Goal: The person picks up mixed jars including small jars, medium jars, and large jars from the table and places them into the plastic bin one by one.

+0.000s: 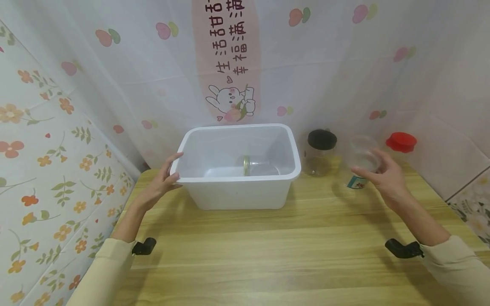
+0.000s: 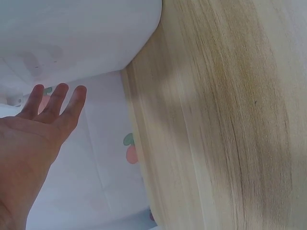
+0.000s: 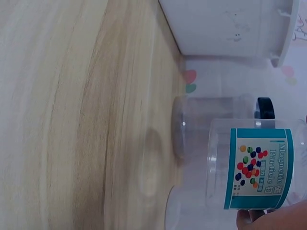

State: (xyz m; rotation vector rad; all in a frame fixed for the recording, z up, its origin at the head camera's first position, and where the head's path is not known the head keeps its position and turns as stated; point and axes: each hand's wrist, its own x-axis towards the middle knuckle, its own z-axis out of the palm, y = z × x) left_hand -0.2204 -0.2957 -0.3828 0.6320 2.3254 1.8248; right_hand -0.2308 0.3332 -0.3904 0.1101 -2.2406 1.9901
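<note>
On the right, my right hand (image 1: 390, 178) holds a clear plastic jar (image 3: 218, 158) with a teal label showing coloured dots. In the right wrist view, this jar is raised off the tabletop and tilted nowhere near flat against it. My left hand (image 1: 162, 182) grips the left rim of a white plastic bin (image 1: 237, 193), thumb and a finger at the rim. Three more fingers (image 2: 56, 103) show below, beside the bin's outer wall. Inside the bin lies a clear jar (image 1: 264, 168) on its side, its yellow-green lid facing left.
Between the bin and my right hand stands a clear jar with a black lid (image 1: 322, 140). A red lid (image 1: 401, 142) shows at the far right, behind my right hand. The wooden table (image 1: 249, 250) meets a printed curtain (image 1: 134, 63) at the back.
</note>
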